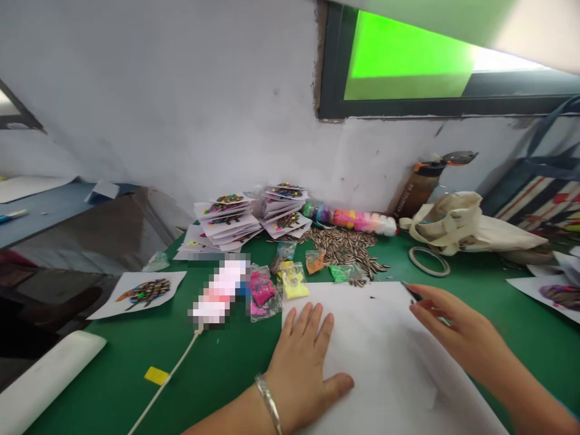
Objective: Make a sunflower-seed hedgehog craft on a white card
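Observation:
My left hand point(302, 356) lies flat with fingers spread on the left edge of a blank white sheet of paper point(376, 350) on the green table point(113, 386). A silver bangle sits on that wrist. My right hand point(453, 326) hovers over the sheet's upper right corner, fingers curled toward a thin dark thing at its tips that I cannot make out. Just beyond the sheet lies a heap of striped sunflower seeds point(347, 244) and small bags of coloured bits point(292, 279).
Stacks of white cards with seed pictures point(231, 223) stand at the back by the wall. A tape ring point(429, 260), a cloth bag point(457, 229), a bottle point(419, 184), a tube of coloured pompoms point(348, 219), a blurred phone with white cable point(220, 293) and one finished card point(140, 293) surround the sheet.

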`<state>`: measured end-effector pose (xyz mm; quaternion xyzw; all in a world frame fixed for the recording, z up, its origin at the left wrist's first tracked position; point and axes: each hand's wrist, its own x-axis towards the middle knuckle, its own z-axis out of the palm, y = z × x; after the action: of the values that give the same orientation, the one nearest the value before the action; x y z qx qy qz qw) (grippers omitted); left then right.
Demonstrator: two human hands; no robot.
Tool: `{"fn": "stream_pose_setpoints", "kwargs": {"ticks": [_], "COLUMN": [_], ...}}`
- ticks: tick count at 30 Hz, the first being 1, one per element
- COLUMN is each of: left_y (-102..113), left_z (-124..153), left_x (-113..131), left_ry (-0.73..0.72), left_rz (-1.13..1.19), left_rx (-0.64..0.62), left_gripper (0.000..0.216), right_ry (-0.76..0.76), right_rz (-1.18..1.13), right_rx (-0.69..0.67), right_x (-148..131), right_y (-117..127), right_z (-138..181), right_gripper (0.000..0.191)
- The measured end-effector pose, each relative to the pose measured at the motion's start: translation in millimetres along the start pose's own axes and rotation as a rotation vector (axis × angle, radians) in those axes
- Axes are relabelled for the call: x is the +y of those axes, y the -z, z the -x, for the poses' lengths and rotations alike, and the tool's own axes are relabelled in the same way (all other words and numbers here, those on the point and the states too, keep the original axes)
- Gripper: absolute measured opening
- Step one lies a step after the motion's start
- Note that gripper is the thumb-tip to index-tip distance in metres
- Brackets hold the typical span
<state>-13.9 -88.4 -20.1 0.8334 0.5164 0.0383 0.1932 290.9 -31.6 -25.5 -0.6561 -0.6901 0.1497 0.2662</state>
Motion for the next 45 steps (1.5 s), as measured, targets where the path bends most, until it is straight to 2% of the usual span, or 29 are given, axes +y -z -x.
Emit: {"fn": "stream_pose_setpoints", "kwargs": {"ticks": [1,5,12,17,19,22,25,26,27,29,31,33,36,40,45], "left_y": [0.6,-0.4,-8.8,-10.2,-9.9,-9.6,-9.8,-9.8,-9.6,-8.7,-7.3,-6.1,-5.8,-7.5,-10.3], "left_z": [-0.9,-5.9,-9.4,-9.7,-9.8,-9.6,-9.0,-8.8,-8.8,-9.0,-9.3,-9.2,-7.8,-5.7,-5.3], "left_x": [0.0,-2.0,-6.3,-6.4,-5.8,-5.3,-5.4,-5.4,-5.3,-4.7,-4.0,-3.3,-2.2,-0.7,-1.1], "left_ry": [0.007,0.007,-0.017,-0.043,-0.044,-0.041,-0.049,-0.052,-0.053,-0.049,-0.046,-0.049,-0.060,-0.072,-0.095], "left_rz": [-0.013,-0.096,-0.156,-0.177,-0.181,-0.187,-0.186,-0.184,-0.182,-0.181,-0.185,-0.191,-0.199,-0.224,-0.251], "left_rx": [-0.002,-0.021,0.033,0.085,0.094,0.103,0.118,0.122,0.124,0.117,0.102,0.094,0.114,0.173,0.241], "left_gripper": [0.082,0.078,0.076,0.075,0.075,0.075,0.074,0.074,0.074,0.075,0.076,0.076,0.076,0.073,0.070], "right_ry": [-0.027,-0.058,-0.086,-0.087,-0.076,-0.072,-0.051,-0.061,-0.067,-0.039,0.001,0.025,0.050,0.103,0.191], "right_rz": [0.054,0.252,0.495,0.644,0.665,0.565,0.254,0.121,-0.038,-0.376,-0.496,-0.408,-0.116,0.186,0.307], "right_rx": [0.043,0.019,0.040,-0.055,-0.047,0.102,0.338,0.348,0.276,0.049,-0.116,-0.174,-0.190,-0.250,-0.265], "right_x": [4.2,12.9,7.4,8.7,8.6,-0.7,-24.1,-33.5,-42.6,-58.0,-68.2,-74.4,-80.8,-89.6,-95.0], "right_y": [0.8,-3.7,-5.9,-3.2,-3.1,-1.0,0.3,-0.8,-2.8,-9.1,-16.2,-21.5,-24.7,-25.0,-29.9], "right_z": [-3.5,-11.1,-12.1,-14.0,-15.2,-14.5,-7.0,-3.0,1.2,9.2,15.2,19.4,25.4,33.8,39.6], "right_gripper": [0.046,0.040,0.035,0.028,0.025,0.025,0.034,0.038,0.042,0.041,0.035,0.029,0.020,0.025,0.019]}}
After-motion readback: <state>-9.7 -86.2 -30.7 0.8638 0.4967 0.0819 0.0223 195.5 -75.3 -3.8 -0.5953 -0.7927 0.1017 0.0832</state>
